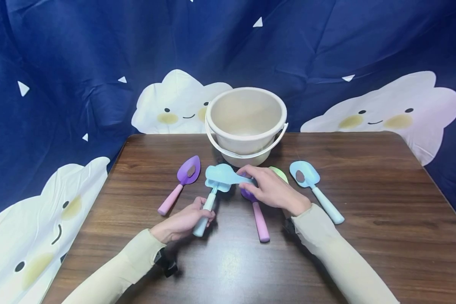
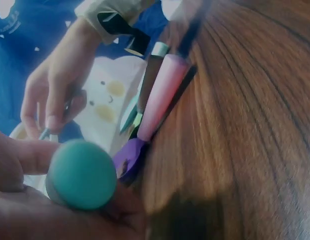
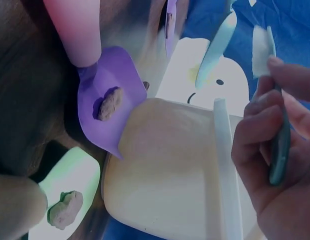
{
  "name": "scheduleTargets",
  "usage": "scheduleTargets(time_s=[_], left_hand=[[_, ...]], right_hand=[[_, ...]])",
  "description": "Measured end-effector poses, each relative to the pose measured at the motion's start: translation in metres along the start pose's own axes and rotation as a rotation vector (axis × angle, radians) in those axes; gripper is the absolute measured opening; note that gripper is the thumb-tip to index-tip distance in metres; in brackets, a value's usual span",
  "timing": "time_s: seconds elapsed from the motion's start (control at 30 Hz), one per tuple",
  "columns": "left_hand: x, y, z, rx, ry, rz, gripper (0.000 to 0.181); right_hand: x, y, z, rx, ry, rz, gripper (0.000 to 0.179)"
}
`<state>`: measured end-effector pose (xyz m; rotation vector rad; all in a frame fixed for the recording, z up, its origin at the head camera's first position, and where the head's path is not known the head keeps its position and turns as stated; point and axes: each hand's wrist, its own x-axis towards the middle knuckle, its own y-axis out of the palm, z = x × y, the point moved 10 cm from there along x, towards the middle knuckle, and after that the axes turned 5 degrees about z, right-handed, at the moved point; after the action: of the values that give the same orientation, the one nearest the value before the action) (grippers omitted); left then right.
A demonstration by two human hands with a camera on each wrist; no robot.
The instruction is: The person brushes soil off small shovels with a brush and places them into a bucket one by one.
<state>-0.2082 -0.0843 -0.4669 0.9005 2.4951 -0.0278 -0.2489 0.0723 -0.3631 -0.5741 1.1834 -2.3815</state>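
Observation:
My left hand (image 1: 188, 219) grips the pale handle of a light blue trowel (image 1: 210, 202), tilted up over the table; the left wrist view shows the rounded handle end (image 2: 85, 175) close up. My right hand (image 1: 267, 185) pinches the handle of a light blue brush (image 1: 222, 173). Its pale bristles (image 3: 260, 52) show side-on in the right wrist view. The brush head lies over the trowel's blade, covering most of it; whether they touch I cannot tell. Below my right hand lies a purple trowel with a pink handle (image 1: 261, 223), its blade holding a brown lump (image 3: 110, 104).
A cream bucket (image 1: 247, 158) with its handle lowered stands at the table's back edge. Another purple trowel (image 1: 190, 169) lies left. A green trowel (image 1: 279, 172) is partly hidden behind my right hand. Further right lies a light blue trowel (image 1: 305, 172). Each holds a brown lump.

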Motion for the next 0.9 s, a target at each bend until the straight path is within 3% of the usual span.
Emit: scheduleTargets(time_s=[0.17, 0.33, 0.5, 0.67, 0.9], left_hand=[[0.001, 0.005, -0.002, -0.071, 0.040, 0.069, 0.045], [0.002, 0.011, -0.004, -0.116, 0.060, 0.132, 0.034], [0.003, 0.011, -0.001, -0.032, 0.057, 0.142, 0.029], [0.003, 0.011, 0.001, 0.069, 0.066, 0.140, 0.038], [0.001, 0.012, 0.002, 0.023, 0.095, 0.144, 0.039]], right_hand=[[0.001, 0.010, 0.008, -0.018, -0.047, 0.053, 0.026], [0.002, 0.017, 0.013, -0.090, -0.066, 0.078, 0.026], [0.002, 0.022, 0.015, -0.134, -0.058, 0.102, 0.026], [0.003, 0.022, 0.019, -0.197, -0.078, 0.083, 0.023], [0.005, 0.012, 0.021, -0.291, -0.082, -0.003, 0.023]])
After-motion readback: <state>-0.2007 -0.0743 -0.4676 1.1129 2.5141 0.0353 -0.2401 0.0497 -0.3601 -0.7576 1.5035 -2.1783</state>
